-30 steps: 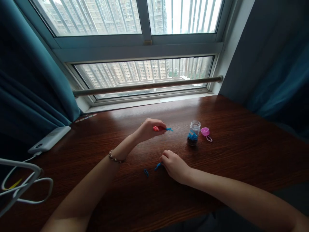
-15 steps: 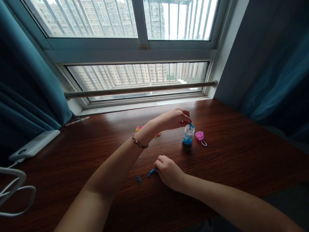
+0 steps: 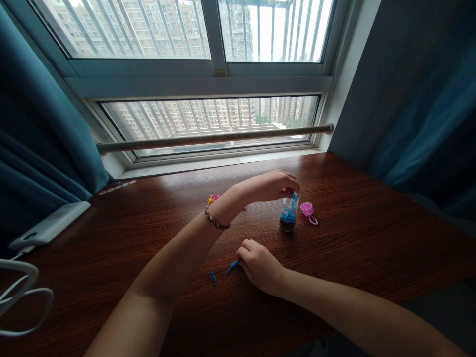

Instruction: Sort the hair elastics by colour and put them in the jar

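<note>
My left hand (image 3: 279,183) is closed over the mouth of a small clear jar (image 3: 289,210). Its fingertips pinch a blue hair tie (image 3: 294,196) at the rim. More blue hair ties (image 3: 287,216) fill the middle of the jar, above a dark bottom. On the table, my right hand (image 3: 261,265) has its fingers pressed together on a blue hair tie (image 3: 232,267), whose end sticks out to the left. A single blue hair tie (image 3: 212,278) lies apart, left of that hand. Beside the jar rests a pink lid (image 3: 307,208) with a loop.
Pink and yellow hair ties (image 3: 213,199) lie partly hidden behind my left forearm. A white device (image 3: 50,225) with a white cable (image 3: 28,297) is at the left table edge. The brown table (image 3: 353,238) meets a window with a metal bar (image 3: 215,139).
My left hand has moved slightly right and lower over the jar mouth, bringing its blue hair tie down to the rim. My right hand has stayed put.
</note>
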A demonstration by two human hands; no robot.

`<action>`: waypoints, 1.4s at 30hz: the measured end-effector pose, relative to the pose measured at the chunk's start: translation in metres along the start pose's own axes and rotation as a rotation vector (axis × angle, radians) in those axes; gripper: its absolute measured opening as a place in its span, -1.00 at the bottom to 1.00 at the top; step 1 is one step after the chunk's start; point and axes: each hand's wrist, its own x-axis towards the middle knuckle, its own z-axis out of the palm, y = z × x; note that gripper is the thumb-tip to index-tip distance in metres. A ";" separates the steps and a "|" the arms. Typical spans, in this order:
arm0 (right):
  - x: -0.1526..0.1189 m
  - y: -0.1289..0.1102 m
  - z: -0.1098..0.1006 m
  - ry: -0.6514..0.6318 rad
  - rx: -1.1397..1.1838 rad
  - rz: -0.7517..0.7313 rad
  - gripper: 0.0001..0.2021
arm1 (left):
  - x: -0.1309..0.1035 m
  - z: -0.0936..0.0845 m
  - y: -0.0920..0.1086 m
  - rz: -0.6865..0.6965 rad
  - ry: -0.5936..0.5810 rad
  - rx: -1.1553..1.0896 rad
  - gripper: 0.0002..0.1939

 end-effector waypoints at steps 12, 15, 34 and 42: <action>0.000 0.000 -0.001 0.045 0.146 0.061 -0.88 | -0.021 0.004 -0.005 -0.092 0.161 -0.115 -0.86; -0.001 0.002 -0.006 0.110 0.278 0.145 -0.89 | -0.049 0.007 -0.003 -0.190 0.210 -0.169 -0.85; 0.006 0.034 -0.192 0.238 -0.331 0.077 -0.90 | -0.226 0.058 0.029 -0.525 -0.298 -0.579 -0.74; 0.019 0.045 -0.191 -0.034 -0.842 -0.056 -0.75 | -0.228 0.065 0.028 -0.537 -0.246 -0.533 -0.75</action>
